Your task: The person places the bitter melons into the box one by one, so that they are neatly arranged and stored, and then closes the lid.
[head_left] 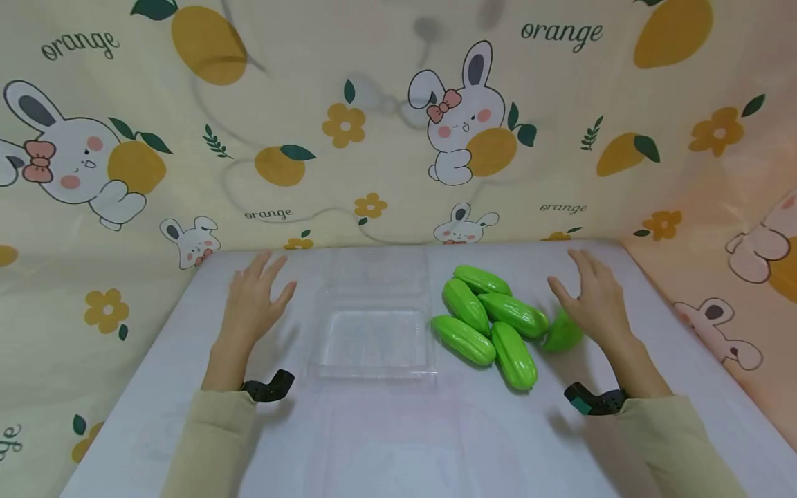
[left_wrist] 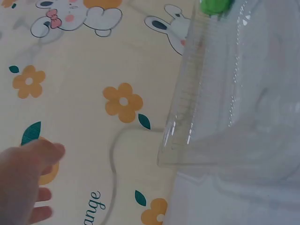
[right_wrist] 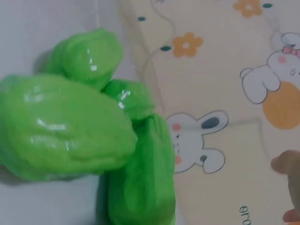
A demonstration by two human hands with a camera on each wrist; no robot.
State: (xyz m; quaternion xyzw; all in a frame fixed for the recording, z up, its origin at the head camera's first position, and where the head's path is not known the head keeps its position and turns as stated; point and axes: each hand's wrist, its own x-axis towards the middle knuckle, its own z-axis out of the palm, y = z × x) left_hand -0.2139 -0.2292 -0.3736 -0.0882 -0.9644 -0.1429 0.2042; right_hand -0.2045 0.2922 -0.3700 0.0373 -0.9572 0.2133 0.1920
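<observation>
A clear plastic box sits at the middle of the white table. Right of it lie several glossy, ribbed green cucumber-like vegetables in a loose cluster. One more green vegetable is beside the cluster, partly hidden behind my right hand. That hand hovers with fingers spread and holds nothing. On the box's left side, my left hand is likewise held out with relaxed fingers and nothing in it. In the left wrist view the clear plastic wall stands near that hand. The right wrist view shows the vegetables close up.
The white tabletop carries faint see-through plastic outlines in front of and behind the box. A cream cloth printed with rabbits and oranges rises behind the table and along both sides. Each wrist wears a black camera strap.
</observation>
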